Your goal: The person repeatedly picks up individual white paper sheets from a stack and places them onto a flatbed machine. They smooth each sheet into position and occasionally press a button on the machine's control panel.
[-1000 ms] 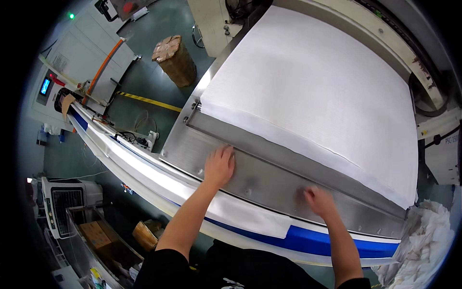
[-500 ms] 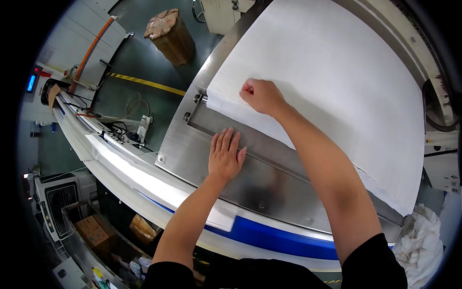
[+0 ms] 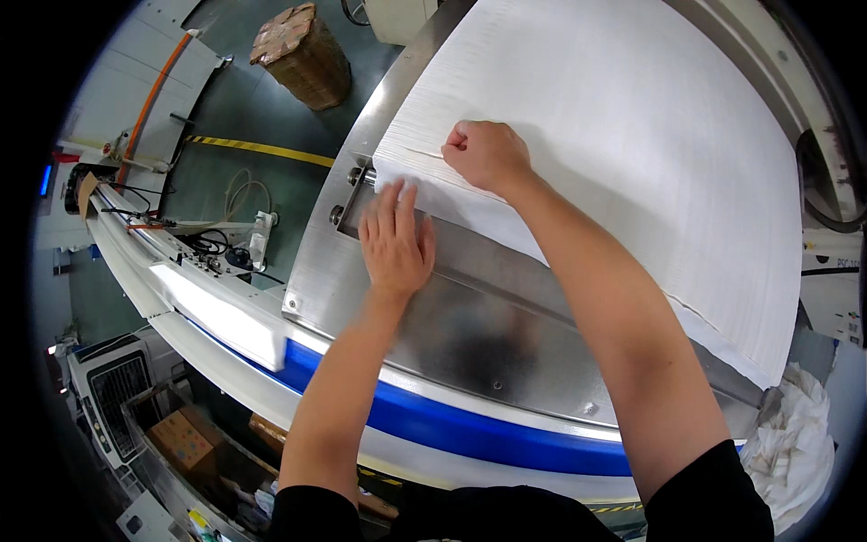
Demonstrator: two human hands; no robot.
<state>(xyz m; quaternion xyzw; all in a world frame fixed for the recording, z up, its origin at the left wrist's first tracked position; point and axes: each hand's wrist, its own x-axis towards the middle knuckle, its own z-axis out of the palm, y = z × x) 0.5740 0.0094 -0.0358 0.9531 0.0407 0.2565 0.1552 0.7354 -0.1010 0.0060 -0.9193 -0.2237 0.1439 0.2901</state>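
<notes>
A thick stack of white sheets (image 3: 614, 117), with many layered edges, lies on a stainless steel table (image 3: 433, 339). My right hand (image 3: 488, 155) rests as a closed fist on the stack's near edge, towards its left corner. A crease or lifted layer line runs to the fist, but what the curled fingers hold, if anything, is hidden. My left hand (image 3: 395, 242) is open with fingers stretched forward, slightly blurred. Its fingertips are at the stack's near left side, above a metal bar frame (image 3: 349, 204); whether they touch is unclear.
A blue strip (image 3: 452, 434) and a white panel (image 3: 221, 316) run along the table's front. A brown wrapped bundle (image 3: 302, 59) stands on the floor at far left. Crumpled white material (image 3: 795, 443) lies at right. A bin with cardboard boxes (image 3: 185, 443) is at lower left.
My left hand has moved forward and left, from the steel surface to the stack's edge. My right fist has shifted slightly to the stack's edge. The white panel's end is further left, uncovering more blue.
</notes>
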